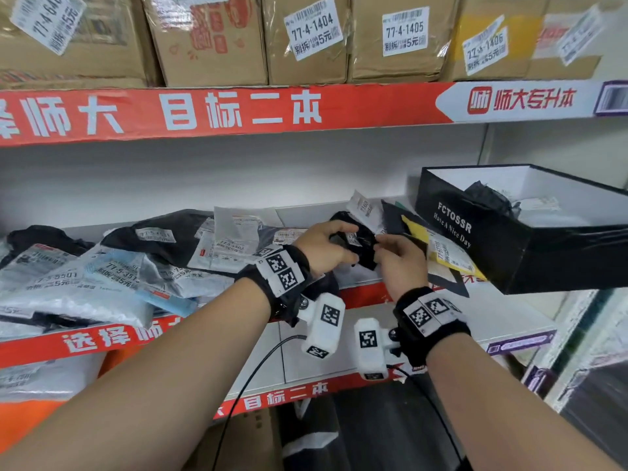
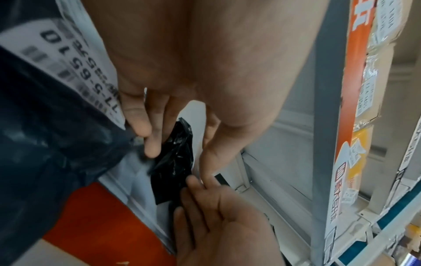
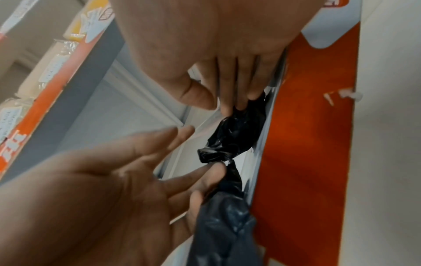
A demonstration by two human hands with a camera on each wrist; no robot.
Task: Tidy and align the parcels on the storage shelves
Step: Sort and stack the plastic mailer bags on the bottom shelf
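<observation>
both hands, left hand (image 1: pixel 323 246) and right hand (image 1: pixel 401 263), grasp a small black plastic parcel (image 1: pixel 356 244) at centre frame, above the shelf edge (image 1: pixel 367 294), left of a black shoe box (image 1: pixel 509 239)

Both hands cover most of the small black parcel (image 1: pixel 363 248); its label stays hidden

A parcel pick-up depot: metal shelves (image 1: pixel 217 110) hold numbered cardboard boxes (image 1: pixel 309 39) above and labelled courier bags (image 1: pixel 112 270) below.
</observation>
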